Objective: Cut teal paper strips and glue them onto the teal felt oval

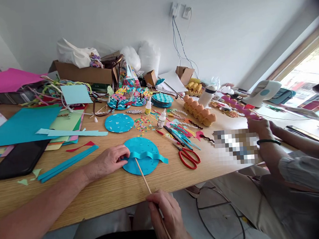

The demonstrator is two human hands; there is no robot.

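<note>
A round blue disc (137, 169) lies flat near the table's front edge. Across its middle runs a wavy blue paper strip (152, 155), its right end reaching past the rim. My left hand (111, 159) pinches the strip's left end at the disc's edge. In my right hand (166, 213) is a thin wooden stick (143, 177), held at a slant with its tip touching the strip near the centre. Folded blue paper strips (68, 164) lie left of my left hand. Red-handled scissors (188, 157) rest to the right of the disc.
Behind the disc are another blue disc (119, 122), paper confetti (143, 124) and a white glue bottle (161, 119). Coloured paper sheets (23, 123) and a black phone (18, 158) lie left. An orange egg carton (199, 110) stands right, near another person's hands (261, 128).
</note>
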